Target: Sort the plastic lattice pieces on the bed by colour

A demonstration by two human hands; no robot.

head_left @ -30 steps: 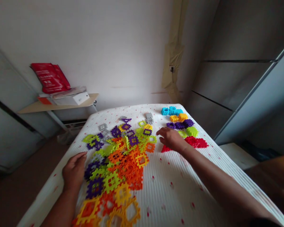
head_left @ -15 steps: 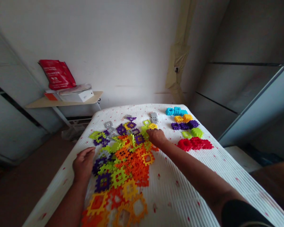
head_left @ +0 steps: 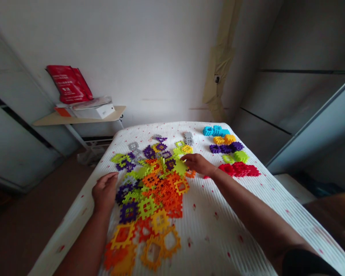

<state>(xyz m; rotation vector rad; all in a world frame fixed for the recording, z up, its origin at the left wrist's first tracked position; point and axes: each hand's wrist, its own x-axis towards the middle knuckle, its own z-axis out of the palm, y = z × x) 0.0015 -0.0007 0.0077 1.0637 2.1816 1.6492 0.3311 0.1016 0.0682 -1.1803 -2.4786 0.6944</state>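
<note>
The left hand point(head_left: 105, 190), fingers loosely parted, hung beside the pile point(head_left: 166, 195), holding nothing visible. Across it, the right hand point(head_left: 197, 163) seemingly pinched a lime piece point(head_left: 179, 167), an apparent pickup calling for a clear lift; well beyond lay blue pieces point(head_left: 217, 130).

Left hand point(head_left: 105, 191) loosely curled, fingertips angled inward; left forearm point(head_left: 87, 237) slanting up from below. Right forearm point(head_left: 244, 207) extended diagonally, right hand point(head_left: 200, 164) back uppermost, fingers bent, pointing left.
</note>
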